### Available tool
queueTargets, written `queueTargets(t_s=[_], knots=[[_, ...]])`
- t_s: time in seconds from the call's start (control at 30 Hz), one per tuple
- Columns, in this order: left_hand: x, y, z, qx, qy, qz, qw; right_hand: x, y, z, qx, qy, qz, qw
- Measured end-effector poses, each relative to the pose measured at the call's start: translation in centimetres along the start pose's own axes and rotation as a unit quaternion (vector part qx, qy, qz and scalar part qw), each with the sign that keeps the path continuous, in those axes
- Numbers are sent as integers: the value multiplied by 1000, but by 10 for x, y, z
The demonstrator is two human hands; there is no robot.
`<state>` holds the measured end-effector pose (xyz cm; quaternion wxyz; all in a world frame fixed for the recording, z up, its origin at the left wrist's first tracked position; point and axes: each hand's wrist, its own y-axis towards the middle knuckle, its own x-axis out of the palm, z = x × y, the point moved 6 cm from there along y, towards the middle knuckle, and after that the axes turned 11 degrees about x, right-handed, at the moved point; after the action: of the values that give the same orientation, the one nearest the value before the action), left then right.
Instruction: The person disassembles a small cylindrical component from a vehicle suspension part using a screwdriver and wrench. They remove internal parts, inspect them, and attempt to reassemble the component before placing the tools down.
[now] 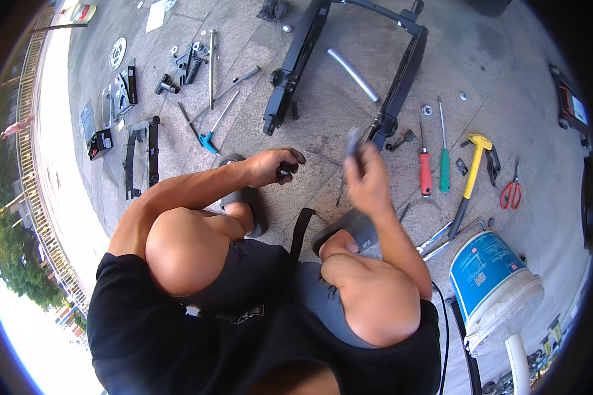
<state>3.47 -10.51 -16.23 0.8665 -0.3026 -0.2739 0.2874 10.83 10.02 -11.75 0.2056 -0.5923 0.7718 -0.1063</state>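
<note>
Black part (285, 170) in left hand (269, 167), printed label (486, 265)

A grey object (353, 141) in the right hand (369, 181) blurs beyond recognition — and the left hand (275, 166) partly hides a small dark piece (285, 171).

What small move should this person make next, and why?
Probably bring the right hand closer to the left hand, so the two pieces can be looked at side by side. The left hand holds a small black part, the right holds up a grey thing too blurred to name, and there is a gap between the hands.
</note>
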Motion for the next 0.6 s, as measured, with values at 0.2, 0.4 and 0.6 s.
queueTargets(t_s=[0.2,0.4,0.6], knots=[[-16,7,2,50,-270,53,960,102,-57,132,223,-120,-224,941],[-3,10,17,65,-265,134,953,86,-29,68,-45,-75,-81,993],[24,18,38,108,-249,171,947,77,-14,9,-61,-19,18,998]])
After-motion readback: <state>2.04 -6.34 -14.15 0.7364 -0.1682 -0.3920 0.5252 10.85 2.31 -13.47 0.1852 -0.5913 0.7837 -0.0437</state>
